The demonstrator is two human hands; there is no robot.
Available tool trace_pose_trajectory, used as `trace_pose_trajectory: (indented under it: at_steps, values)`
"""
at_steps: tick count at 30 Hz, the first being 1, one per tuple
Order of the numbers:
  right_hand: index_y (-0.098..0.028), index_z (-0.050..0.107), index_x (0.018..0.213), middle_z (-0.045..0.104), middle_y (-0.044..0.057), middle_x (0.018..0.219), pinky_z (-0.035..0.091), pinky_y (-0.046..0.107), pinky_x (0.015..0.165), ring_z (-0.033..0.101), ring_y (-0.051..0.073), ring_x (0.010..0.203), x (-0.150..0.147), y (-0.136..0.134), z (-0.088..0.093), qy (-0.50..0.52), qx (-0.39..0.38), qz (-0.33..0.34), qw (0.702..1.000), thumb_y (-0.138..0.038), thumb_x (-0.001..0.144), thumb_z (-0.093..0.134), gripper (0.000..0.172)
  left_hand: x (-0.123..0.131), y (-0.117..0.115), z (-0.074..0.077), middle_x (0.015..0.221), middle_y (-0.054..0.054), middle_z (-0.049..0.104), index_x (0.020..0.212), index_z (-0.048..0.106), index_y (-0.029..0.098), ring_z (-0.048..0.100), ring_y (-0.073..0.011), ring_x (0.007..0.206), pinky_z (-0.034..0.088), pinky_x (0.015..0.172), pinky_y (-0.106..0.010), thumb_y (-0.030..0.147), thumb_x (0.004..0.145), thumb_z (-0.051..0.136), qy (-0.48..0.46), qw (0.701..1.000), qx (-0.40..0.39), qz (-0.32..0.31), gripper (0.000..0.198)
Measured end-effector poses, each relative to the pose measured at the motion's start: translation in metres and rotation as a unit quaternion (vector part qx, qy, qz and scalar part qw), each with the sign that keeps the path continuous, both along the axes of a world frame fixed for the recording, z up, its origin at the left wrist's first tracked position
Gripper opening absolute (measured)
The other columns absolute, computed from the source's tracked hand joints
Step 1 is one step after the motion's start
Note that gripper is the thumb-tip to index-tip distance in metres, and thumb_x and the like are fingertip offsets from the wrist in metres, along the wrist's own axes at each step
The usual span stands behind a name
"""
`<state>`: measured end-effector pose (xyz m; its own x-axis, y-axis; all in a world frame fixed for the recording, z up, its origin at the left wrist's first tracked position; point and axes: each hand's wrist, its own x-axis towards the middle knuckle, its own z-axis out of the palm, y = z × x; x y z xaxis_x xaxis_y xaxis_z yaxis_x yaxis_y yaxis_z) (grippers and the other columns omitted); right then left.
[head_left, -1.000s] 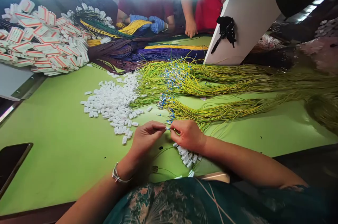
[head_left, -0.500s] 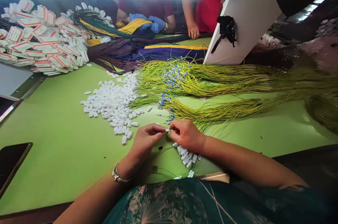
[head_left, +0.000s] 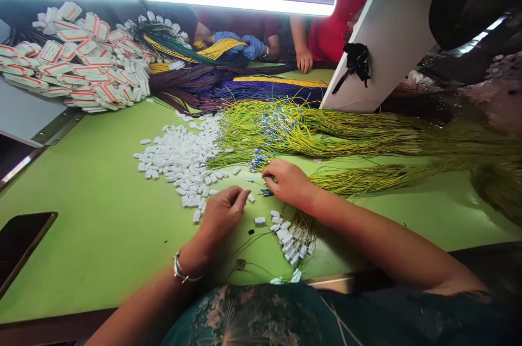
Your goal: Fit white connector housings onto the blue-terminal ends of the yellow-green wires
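Observation:
My left hand [head_left: 226, 207] is closed, thumb against fingers, just right of a pile of white plastic connectors [head_left: 175, 153]; whatever it may hold is hidden. Farther right, my right hand [head_left: 289, 185] pinches at a yellow-green wire whose blue-sleeved end [head_left: 252, 181] points left past the fingertips. More blue-tipped wire ends [head_left: 261, 160] lie just beyond these fingers. One loose white connector [head_left: 251, 197] rests between my hands. Closer to my body is a bunch of wires with white connectors on their ends [head_left: 291, 242], and a single connector [head_left: 260, 221] lies at its left.
Long yellow-green wire bundles [head_left: 367, 134] stretch to the right. Labelled white connectors [head_left: 98, 63] are heaped at the back left, beside purple wires [head_left: 261, 90]. A phone [head_left: 24, 248] lies at left. A slanted white panel [head_left: 379, 47] and co-workers' hands [head_left: 304, 60] are at the back.
My hands have parted; before, they met at a white connector. The right hand has moved away from me to the blue-tipped wires. A connector now shows left of the near bunch. The view has shifted slightly.

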<state>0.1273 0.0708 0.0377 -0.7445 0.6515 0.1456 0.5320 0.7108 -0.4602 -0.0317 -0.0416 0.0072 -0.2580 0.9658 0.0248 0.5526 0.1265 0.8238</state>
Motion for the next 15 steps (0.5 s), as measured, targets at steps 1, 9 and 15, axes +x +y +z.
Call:
trace_pose_trajectory:
  at_steps: [1,9,15]
  values:
    - [-0.016,0.068,0.084,0.064,0.008,0.089,0.044,0.028,0.074,0.059,0.017,0.084,-0.007,0.0,0.0,-0.037,0.011,-0.007,0.999,-0.022,0.085,0.051,0.018,-0.004,0.004,-0.002,0.057,0.001,0.056,0.077,0.066,0.019,0.048,-0.0145,0.052,0.036,0.054,-0.026,0.041,0.08,0.058,0.036,0.999,0.019,0.026,0.023]
    - [-0.015,0.066,0.082,0.064,0.01,0.091,0.043,0.029,0.069,0.059,0.018,0.079,-0.04,-0.006,-0.01,-0.105,0.013,-0.03,0.994,-0.02,0.082,0.052,0.015,-0.007,0.011,-0.005,0.071,-0.004,0.059,0.076,0.068,0.02,0.054,-0.0199,0.071,0.041,0.066,-0.031,0.025,0.072,0.063,0.116,0.991,0.035,-0.051,0.008]
    - [-0.015,0.062,0.073,0.062,0.0,0.069,0.041,0.022,0.064,0.051,0.01,0.064,-0.006,-0.015,-0.007,0.148,-0.146,-0.009,0.978,-0.016,0.075,0.056,0.007,-0.008,0.01,-0.006,0.067,-0.002,0.065,0.071,0.064,0.017,0.059,-0.0151,0.061,0.046,0.061,-0.027,0.024,0.061,0.073,-0.237,0.971,-0.035,-0.011,0.015]
